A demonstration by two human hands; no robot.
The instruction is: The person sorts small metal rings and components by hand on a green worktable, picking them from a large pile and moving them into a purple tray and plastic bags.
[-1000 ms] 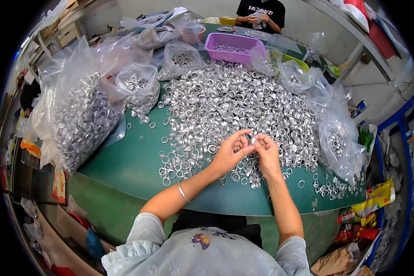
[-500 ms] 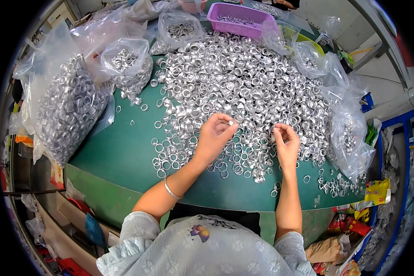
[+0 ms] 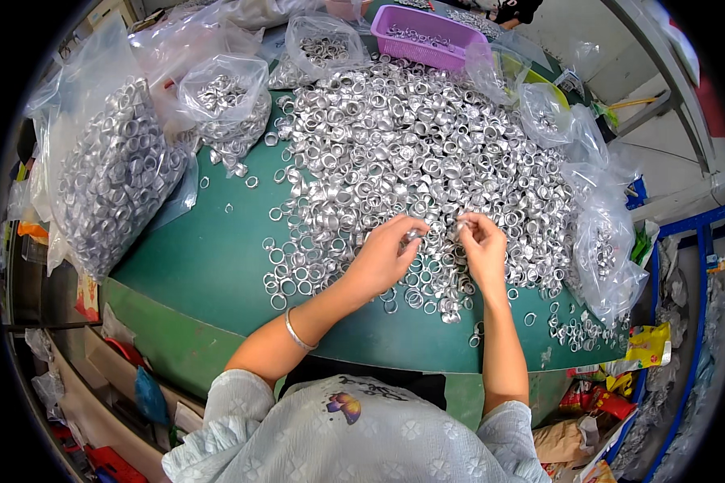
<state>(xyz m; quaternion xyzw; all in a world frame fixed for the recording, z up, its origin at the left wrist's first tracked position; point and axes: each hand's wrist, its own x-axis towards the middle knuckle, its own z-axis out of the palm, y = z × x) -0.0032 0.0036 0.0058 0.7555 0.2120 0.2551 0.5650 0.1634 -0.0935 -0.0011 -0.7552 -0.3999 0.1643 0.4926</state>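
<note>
A wide heap of silver-coloured metal rings (image 3: 427, 137) covers the middle of the green table. Over the heap's near side, my left hand (image 3: 388, 253) has its fingers curled in toward the thumb, with a silver ring (image 3: 414, 235) showing between them. My right hand (image 3: 485, 248) is close by on the right, thumb and fingers pinched on another silver ring (image 3: 461, 226). Only a small gap separates the two sets of fingertips. Loose rings lie beneath and around both hands; the fingers partly hide the held rings.
Clear plastic bags of rings stand at left, one large (image 3: 109, 173) and one smaller (image 3: 225, 105). A purple basket (image 3: 427, 50) sits at the back, with more bags (image 3: 600, 233) along the right. A small ring cluster (image 3: 580, 330) lies near the table's right front edge (image 3: 532, 369).
My right hand has moved left, closer to my left hand, and a ring now shows at its fingertips. My left hand has shifted slightly right and lower. The whole view has tilted a little.
</note>
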